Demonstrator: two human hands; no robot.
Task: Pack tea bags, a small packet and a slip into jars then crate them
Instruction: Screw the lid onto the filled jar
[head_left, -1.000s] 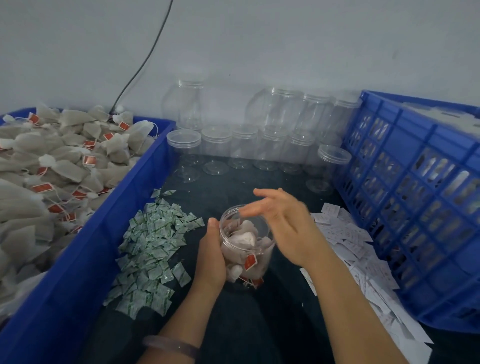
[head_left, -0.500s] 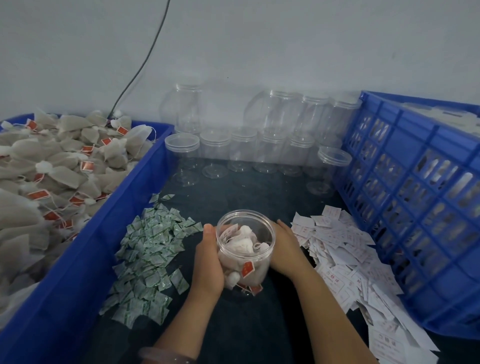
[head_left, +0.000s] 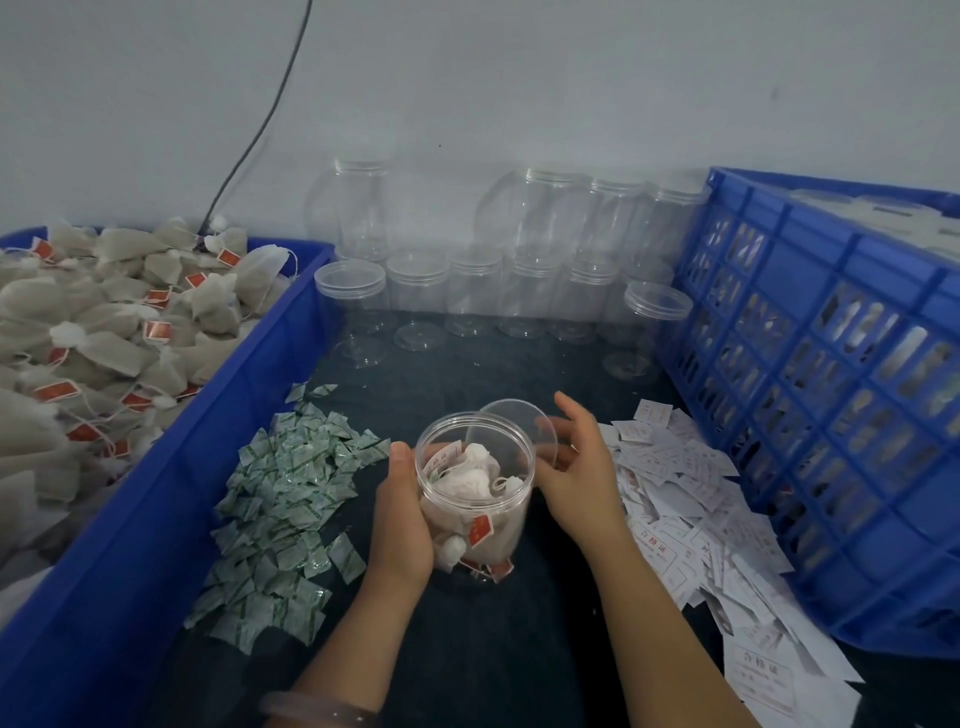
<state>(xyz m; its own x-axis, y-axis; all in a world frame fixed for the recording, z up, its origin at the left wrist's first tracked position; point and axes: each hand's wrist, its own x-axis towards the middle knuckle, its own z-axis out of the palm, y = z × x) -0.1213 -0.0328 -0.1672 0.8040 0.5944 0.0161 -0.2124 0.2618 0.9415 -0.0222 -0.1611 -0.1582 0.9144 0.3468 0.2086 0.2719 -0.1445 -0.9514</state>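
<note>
A person's left hand (head_left: 402, 519) grips a clear jar (head_left: 485, 525) packed with tea bags (head_left: 467, 475) at the near centre of the dark worktop (head_left: 467, 649). The right hand (head_left: 579, 470) holds a transparent lid (head_left: 511, 423) tilted against the jar's far right rim. Green packets (head_left: 291, 499) lie scattered to the left and white slips (head_left: 685, 499) to the right. A blue bin (head_left: 156, 467) heaped with tea bags stands far left, a blue crate (head_left: 831, 364) right, and empty jars (head_left: 472, 291) line the far wall.

Blue lattice-walled crate (head_left: 810, 322), blue bin (head_left: 156, 499), green-and-white printed packets (head_left: 285, 493), white slips (head_left: 685, 509), beige tea bags (head_left: 104, 338) with red tags (head_left: 156, 330), dark surface (head_left: 467, 649).
</note>
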